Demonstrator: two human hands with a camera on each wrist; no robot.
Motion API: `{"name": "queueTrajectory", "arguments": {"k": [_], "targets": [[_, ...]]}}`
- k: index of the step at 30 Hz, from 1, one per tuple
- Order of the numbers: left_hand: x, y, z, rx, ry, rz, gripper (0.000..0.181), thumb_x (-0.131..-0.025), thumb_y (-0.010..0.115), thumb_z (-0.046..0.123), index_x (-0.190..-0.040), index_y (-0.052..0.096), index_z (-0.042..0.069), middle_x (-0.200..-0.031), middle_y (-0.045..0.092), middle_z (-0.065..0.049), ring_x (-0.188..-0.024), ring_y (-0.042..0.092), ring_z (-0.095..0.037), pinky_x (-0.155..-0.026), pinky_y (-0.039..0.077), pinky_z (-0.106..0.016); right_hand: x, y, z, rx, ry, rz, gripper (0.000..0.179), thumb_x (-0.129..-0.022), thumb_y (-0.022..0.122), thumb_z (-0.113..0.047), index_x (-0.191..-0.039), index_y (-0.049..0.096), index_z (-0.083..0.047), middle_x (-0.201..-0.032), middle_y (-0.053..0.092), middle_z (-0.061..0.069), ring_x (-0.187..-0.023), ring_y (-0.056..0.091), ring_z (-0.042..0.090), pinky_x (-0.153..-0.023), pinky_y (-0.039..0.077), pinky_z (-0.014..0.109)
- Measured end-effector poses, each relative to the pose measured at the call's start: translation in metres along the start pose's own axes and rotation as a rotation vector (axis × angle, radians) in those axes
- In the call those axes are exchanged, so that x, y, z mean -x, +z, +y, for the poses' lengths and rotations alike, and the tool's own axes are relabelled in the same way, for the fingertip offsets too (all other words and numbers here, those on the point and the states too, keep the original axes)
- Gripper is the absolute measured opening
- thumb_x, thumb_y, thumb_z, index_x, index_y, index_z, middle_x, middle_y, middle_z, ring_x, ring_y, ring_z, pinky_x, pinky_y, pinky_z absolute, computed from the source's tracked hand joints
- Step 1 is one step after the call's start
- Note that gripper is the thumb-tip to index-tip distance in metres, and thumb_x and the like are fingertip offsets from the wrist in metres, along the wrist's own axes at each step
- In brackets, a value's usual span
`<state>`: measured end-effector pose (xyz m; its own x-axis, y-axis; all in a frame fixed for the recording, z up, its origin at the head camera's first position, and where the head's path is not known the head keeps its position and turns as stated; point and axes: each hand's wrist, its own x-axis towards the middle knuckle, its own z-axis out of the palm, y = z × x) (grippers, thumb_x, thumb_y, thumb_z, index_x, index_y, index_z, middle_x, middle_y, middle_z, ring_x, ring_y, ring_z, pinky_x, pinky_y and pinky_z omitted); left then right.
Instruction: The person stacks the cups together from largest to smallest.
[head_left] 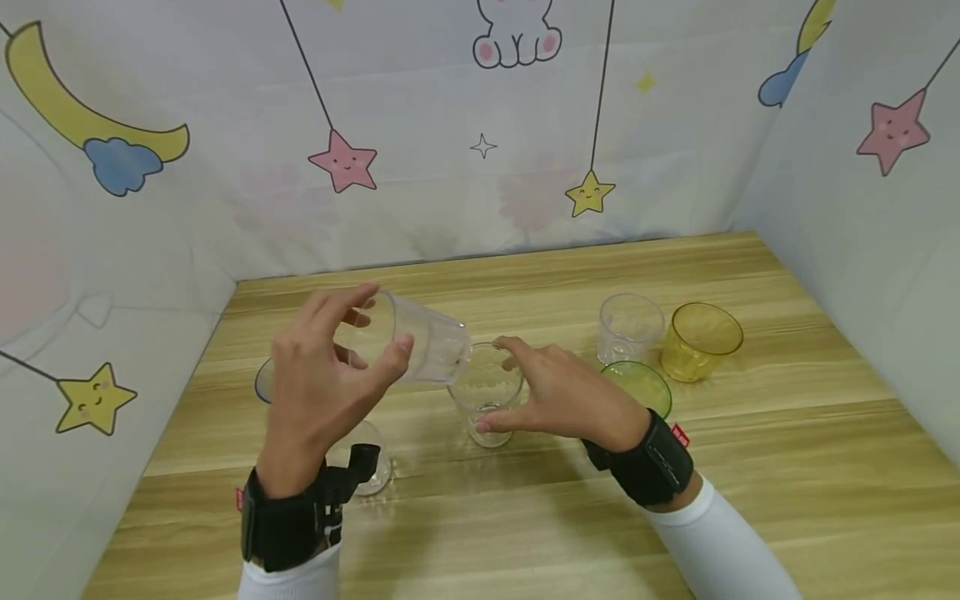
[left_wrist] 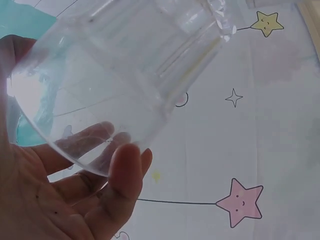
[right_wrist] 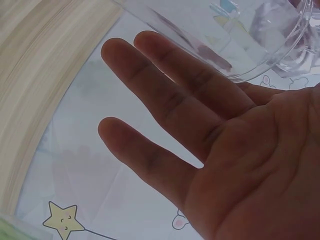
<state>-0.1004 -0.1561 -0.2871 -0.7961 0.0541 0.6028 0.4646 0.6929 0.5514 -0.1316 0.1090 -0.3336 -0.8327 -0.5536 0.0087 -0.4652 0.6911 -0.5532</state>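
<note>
My left hand (head_left: 322, 367) grips a clear tumbler (head_left: 431, 337) around its wide end, thumb on the near side and fingers on the far side. The tumbler is tipped on its side in the air, its base pointing right, and the left wrist view shows nothing inside it. Just below and right of that base stands a second clear glass (head_left: 483, 392), upright on the table. My right hand (head_left: 566, 387) holds this glass between thumb and index finger. In the right wrist view the other fingers (right_wrist: 165, 100) stretch out straight beside the glass.
To the right stand a clear cup (head_left: 630, 325), an amber cup (head_left: 693, 346) and a green cup (head_left: 637, 387) partly behind my right hand. My left wrist partly hides another clear glass (head_left: 378, 475) and a blue-rimmed piece (head_left: 262, 382). Printed cloth walls (head_left: 420, 217) border the wooden table (head_left: 487, 525).
</note>
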Motion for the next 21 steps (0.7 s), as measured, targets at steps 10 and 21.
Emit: {"name": "queueTrajectory", "arguments": {"k": [10,21], "targets": [[-0.001,0.012,0.006,0.164,0.053,-0.052,0.051,-0.081,0.078,0.029,-0.128,0.069,0.011,-0.120,0.067,-0.001,-0.096,0.063,-0.014,-0.057,0.054,-0.020,-0.001,0.000,0.001,-0.025,-0.001,0.004,0.103,-0.074,0.076,-0.071,-0.150,0.042,-0.010,-0.124,0.068,0.009,-0.104,0.068,0.022,-0.085,0.055,0.043],[0.000,0.023,0.009,0.085,0.100,-0.089,0.056,-0.079,0.081,0.035,-0.127,0.069,0.009,-0.114,0.066,-0.003,-0.094,0.061,-0.014,-0.055,0.052,-0.029,-0.001,0.000,0.002,-0.057,-0.012,0.007,0.101,-0.073,0.079,-0.068,-0.148,0.044,-0.010,-0.108,0.071,0.002,-0.087,0.068,0.013,-0.073,0.054,0.036]]}}
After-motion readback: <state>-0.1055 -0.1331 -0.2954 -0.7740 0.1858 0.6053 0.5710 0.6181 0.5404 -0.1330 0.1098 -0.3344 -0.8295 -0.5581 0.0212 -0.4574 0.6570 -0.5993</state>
